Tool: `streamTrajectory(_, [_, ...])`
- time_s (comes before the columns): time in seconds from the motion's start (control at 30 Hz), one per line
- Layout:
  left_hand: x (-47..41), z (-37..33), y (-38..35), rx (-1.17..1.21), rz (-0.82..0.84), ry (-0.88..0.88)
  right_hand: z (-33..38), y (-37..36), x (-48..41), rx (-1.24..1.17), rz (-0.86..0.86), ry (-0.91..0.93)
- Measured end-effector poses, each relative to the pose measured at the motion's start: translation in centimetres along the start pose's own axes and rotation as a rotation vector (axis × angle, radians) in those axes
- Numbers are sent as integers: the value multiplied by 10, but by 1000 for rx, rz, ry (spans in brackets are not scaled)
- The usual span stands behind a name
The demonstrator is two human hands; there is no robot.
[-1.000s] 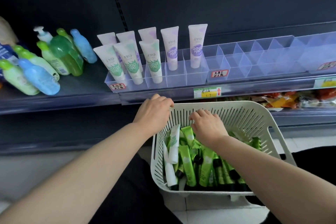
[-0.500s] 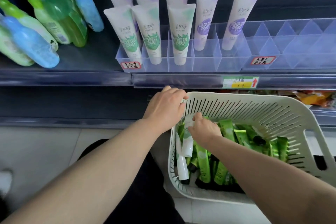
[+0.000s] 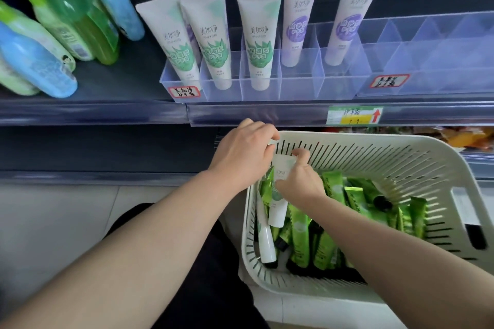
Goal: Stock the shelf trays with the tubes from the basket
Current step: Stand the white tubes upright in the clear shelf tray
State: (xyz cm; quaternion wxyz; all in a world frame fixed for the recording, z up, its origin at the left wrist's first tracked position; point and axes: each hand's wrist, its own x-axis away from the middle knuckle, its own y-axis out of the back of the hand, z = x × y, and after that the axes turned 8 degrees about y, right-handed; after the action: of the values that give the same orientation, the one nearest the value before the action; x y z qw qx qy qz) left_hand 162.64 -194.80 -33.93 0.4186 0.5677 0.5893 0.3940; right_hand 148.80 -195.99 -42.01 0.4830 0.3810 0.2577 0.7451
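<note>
A cream slotted basket (image 3: 395, 163) sits low in front of the shelf, filled with several green tubes (image 3: 300, 235) and a white tube (image 3: 266, 240) along its left wall. My left hand (image 3: 244, 153) grips the basket's near left corner rim. My right hand (image 3: 300, 179) holds a white tube with a green print (image 3: 279, 195), cap end down, just above the pile. On the shelf, a clear divided tray (image 3: 299, 88) holds white tubes standing upright: three green-printed ones (image 3: 213, 45) in front and purple-printed ones (image 3: 296, 21) behind and to the right.
Green and blue bottles (image 3: 53, 35) lie on the shelf to the left. A second clear tray (image 3: 433, 61) with open compartments stands at the right. A price rail (image 3: 352, 115) runs along the shelf edge above the basket. Snack packets (image 3: 454, 139) show on the lower shelf.
My right hand has taken hold of the white green-printed tube and raised it slightly from the pile. My left hand has stayed on the basket rim. The view has moved closer to the shelf.
</note>
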Motion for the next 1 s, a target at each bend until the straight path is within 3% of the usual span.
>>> streamTrajectory(0.13, [9,-9,-7,-44,50,-75,-7,32,17,63,42,131])
streamTrajectory(0.37, [17,-26,-33,-412,262,-260,-34,72,53,135,89,296])
streamTrajectory(0.53, [8,-52,-44,-673,591,-101,-56,93,71,211,114,366])
streamTrajectory(0.6, [8,-56,-55,-802,679,-117,-62,99,76,237,108,407])
streamTrajectory(0.77, [4,-53,-80,-993,805,-93,-68,103,74,220,36,461])
streamTrajectory(1.0, [10,-41,-95,-1042,877,-64,-65,97,66,258,-9,532])
